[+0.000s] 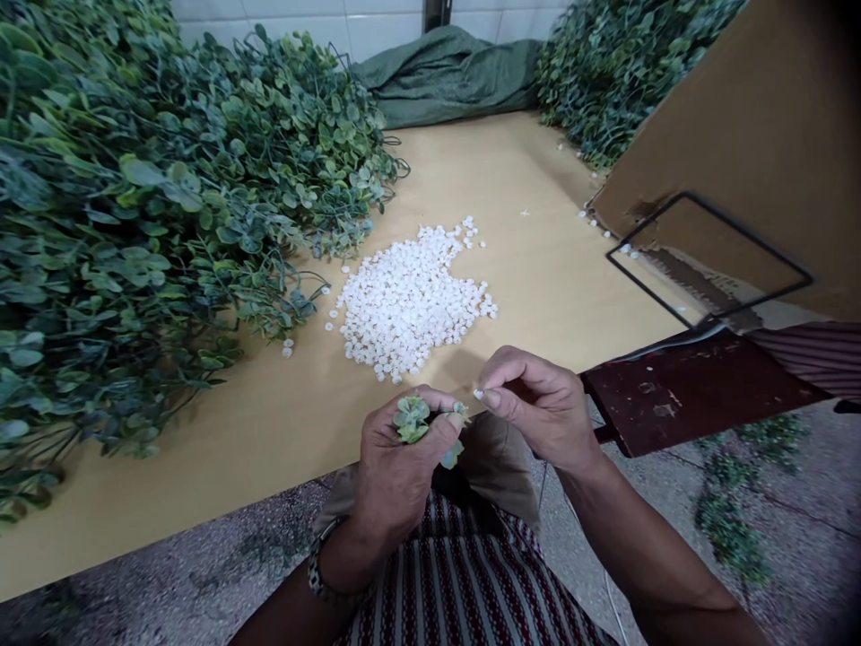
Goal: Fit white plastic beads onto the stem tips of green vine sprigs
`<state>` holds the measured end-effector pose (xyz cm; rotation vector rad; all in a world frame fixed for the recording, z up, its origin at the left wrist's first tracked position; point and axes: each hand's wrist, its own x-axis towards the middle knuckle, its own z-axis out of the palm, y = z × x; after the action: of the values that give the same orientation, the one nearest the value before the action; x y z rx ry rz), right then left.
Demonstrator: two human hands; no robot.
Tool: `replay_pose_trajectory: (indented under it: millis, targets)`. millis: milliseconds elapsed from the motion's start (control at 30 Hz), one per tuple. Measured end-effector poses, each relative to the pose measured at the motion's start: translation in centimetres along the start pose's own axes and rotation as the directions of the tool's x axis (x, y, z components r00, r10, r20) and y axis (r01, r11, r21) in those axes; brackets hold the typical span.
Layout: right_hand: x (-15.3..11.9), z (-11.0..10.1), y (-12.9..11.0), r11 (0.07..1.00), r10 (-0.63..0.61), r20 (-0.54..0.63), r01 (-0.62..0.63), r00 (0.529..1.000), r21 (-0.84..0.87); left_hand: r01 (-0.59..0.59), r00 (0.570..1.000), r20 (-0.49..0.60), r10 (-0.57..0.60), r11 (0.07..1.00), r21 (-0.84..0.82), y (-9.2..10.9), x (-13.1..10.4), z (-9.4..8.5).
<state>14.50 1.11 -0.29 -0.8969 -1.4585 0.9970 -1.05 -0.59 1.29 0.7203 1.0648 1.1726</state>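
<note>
My left hand is closed around a small green leafy sprig, whose leaves poke out between thumb and fingers near the table's front edge. Just to the right, my right hand pinches a small white piece between thumb and index finger, a short gap away from the sprig's tip. Beyond both hands, a pile of small white round pieces lies on the tan table.
Heaped green foliage covers the table's left side, with more foliage at the back right. A green cloth sack lies at the back. On the right are a cardboard sheet, a black wire frame and a dark red stool.
</note>
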Motion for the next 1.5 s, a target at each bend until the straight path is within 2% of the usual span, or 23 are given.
replay_pose_trajectory:
  millis: [100, 200, 433, 600, 967, 1267, 1500]
  targets:
    - [-1.0, 0.6, 0.5, 0.984, 0.087, -0.06, -0.077, 0.994, 0.163, -0.005, 1.0, 0.018, 0.005, 1.0, -0.003, 0.0, -0.1, 0.3]
    - [-1.6, 1.0, 0.7, 0.954, 0.153, -0.079, -0.126, 0.985, 0.272, -0.058, 0.997, 0.049, 0.057, 0.998, 0.03, -0.2, -0.1, 0.6]
    - [-2.5, 1.7, 0.5, 0.908, 0.238, -0.139, -0.17, 0.961, 0.382, -0.213, 0.975, 0.098, 0.197, 0.957, 0.198, -1.0, -0.1, 1.0]
    - [-2.8, 1.8, 0.8, 0.94, 0.175, -0.161, -0.116, 0.971, 0.321, -0.3, 0.953, 0.12, 0.278, 0.922, 0.246, -1.1, 0.0, 1.1]
    - [-3.1, 1.9, 0.7, 0.998, -0.014, -0.201, 0.026, 0.979, 0.058, -0.286, 0.958, 0.083, 0.273, 0.917, 0.279, -1.1, 0.0, 1.3]
    - [-3.1, 2.2, 0.8, 0.963, -0.219, -0.22, 0.174, 0.951, -0.206, -0.311, 0.949, 0.075, 0.305, 0.878, 0.364, -1.0, 0.1, 1.4]
    - [-3.6, 2.7, 1.4, 0.944, -0.269, -0.282, 0.195, 0.921, -0.265, -0.353, 0.933, 0.086, 0.348, 0.847, 0.397, -1.3, 0.2, 1.3]
